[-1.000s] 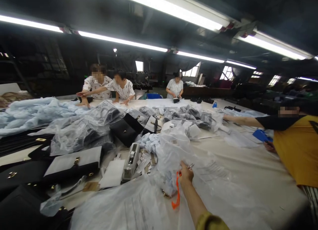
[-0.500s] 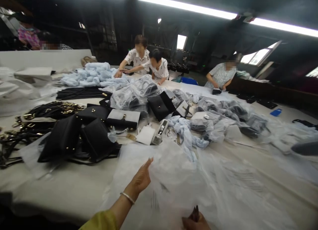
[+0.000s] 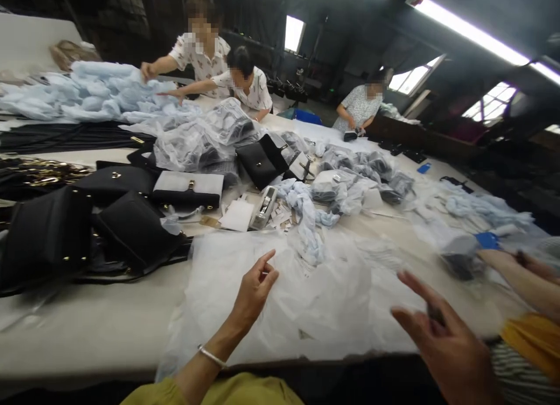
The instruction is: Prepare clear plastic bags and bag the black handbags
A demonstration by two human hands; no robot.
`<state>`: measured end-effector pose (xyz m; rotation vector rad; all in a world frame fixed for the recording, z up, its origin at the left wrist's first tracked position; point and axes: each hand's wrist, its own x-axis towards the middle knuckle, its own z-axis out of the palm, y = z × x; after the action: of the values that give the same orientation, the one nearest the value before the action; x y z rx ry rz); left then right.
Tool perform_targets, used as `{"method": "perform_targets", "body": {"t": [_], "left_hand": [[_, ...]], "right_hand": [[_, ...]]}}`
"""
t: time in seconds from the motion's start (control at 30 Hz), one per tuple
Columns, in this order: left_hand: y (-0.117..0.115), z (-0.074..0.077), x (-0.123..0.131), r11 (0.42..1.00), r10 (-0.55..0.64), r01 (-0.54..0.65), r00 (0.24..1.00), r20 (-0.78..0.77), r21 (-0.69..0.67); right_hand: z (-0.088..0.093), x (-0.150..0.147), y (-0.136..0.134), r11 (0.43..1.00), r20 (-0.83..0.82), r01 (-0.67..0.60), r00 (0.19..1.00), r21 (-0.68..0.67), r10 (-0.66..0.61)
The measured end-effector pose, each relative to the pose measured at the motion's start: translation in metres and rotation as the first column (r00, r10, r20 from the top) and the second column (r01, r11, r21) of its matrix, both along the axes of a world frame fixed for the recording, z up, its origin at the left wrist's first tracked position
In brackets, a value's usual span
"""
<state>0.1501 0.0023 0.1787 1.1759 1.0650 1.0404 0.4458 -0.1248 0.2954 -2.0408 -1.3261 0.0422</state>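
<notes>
My left hand (image 3: 257, 288), with a bracelet at the wrist, is open over a stack of clear plastic bags (image 3: 332, 300); its index finger points forward and the thumb stands apart. At the right, my right hand (image 3: 446, 335) is raised above the table edge. Its index finger and thumb are spread, while the other fingers curl around a small dark tool (image 3: 436, 315), mostly hidden. Beyond the bags lie a grey box-like device (image 3: 265, 208), a white card pad (image 3: 237, 214) and crumpled pale blue tissue (image 3: 306, 209). Black handbags (image 3: 135, 233) lie to the left.
A black-and-white handbag (image 3: 188, 189) and plastic-wrapped bags (image 3: 196, 139) fill the middle. Blue tissue (image 3: 100, 93) is heaped at the far left. Several people work around the table; a co-worker's forearm (image 3: 516, 276) reaches in from the right near a blue object (image 3: 487, 240).
The view has swung right, and a co-worker's arms now show at the right. My right hand has risen from the bags' near edge and moved right. My left hand stays over the bags.
</notes>
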Motion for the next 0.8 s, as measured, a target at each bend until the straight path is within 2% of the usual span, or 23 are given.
{"method": "perform_targets", "body": {"t": [0.03, 0.1, 0.17, 0.2, 0.27, 0.37, 0.47, 0.53, 0.6, 0.63, 0.67, 0.73, 0.77, 0.8], "left_hand": [[-0.004, 0.005, 0.002, 0.999, -0.028, 0.029, 0.999, -0.021, 0.027], [-0.011, 0.009, 0.001, 0.996, -0.056, 0.059, 0.998, -0.040, 0.062], [-0.014, 0.007, -0.007, 0.996, -0.053, 0.056, 0.998, -0.037, 0.063], [-0.014, 0.003, -0.013, 0.998, -0.028, 0.030, 0.999, -0.039, 0.050], [-0.012, -0.009, -0.027, 0.996, 0.088, -0.088, 0.995, -0.040, 0.010], [-0.011, -0.032, -0.045, 0.959, 0.273, -0.275, 0.961, -0.033, -0.064], [-0.009, -0.041, -0.058, 0.961, 0.265, -0.269, 0.962, -0.072, -0.062], [-0.004, -0.035, -0.067, 0.966, 0.254, -0.246, 0.960, -0.120, 0.079], [0.006, -0.023, -0.077, 0.957, 0.209, -0.162, 0.960, -0.184, 0.239], [0.012, -0.017, -0.081, 0.962, 0.138, -0.078, 0.966, -0.217, 0.263], [0.018, -0.012, -0.084, 0.973, 0.030, 0.027, 0.970, -0.242, 0.230], [0.029, -0.008, -0.088, 0.971, -0.210, 0.230, 0.952, -0.224, 0.063], [0.032, -0.008, -0.088, 0.960, -0.277, 0.279, 0.942, -0.187, -0.015], [0.035, -0.009, -0.088, 0.959, -0.282, 0.275, 0.948, -0.149, -0.066]], "right_hand": [[0.011, -0.018, 0.015, 0.997, -0.017, -0.072, 0.997, -0.027, 0.071], [0.021, -0.046, 0.039, 0.964, -0.086, -0.207, 0.977, -0.169, 0.194], [0.017, -0.061, 0.047, 0.906, -0.155, -0.292, 0.954, -0.305, 0.256], [0.013, -0.064, 0.045, 0.893, -0.166, -0.306, 0.950, -0.330, 0.265], [0.004, -0.064, 0.032, 0.916, -0.139, -0.303, 0.951, -0.264, 0.275], [-0.001, -0.064, 0.013, 0.943, -0.049, -0.330, 0.943, -0.041, 0.328], [0.004, -0.071, 0.008, 0.891, 0.037, -0.445, 0.895, 0.087, 0.444], [0.011, -0.079, 0.012, 0.832, 0.075, -0.541, 0.841, 0.123, 0.536], [0.018, -0.084, 0.015, 0.768, 0.082, -0.627, 0.779, 0.133, 0.622], [0.020, -0.086, 0.017, 0.742, 0.077, -0.658, 0.753, 0.134, 0.654], [0.023, -0.088, 0.018, 0.727, 0.074, -0.673, 0.739, 0.136, 0.670], [0.023, -0.087, 0.019, 0.743, 0.085, -0.653, 0.756, 0.144, 0.648], [0.021, -0.085, 0.019, 0.768, 0.097, -0.624, 0.781, 0.143, 0.617], [0.017, -0.082, 0.019, 0.800, 0.109, -0.583, 0.812, 0.139, 0.573]]}}
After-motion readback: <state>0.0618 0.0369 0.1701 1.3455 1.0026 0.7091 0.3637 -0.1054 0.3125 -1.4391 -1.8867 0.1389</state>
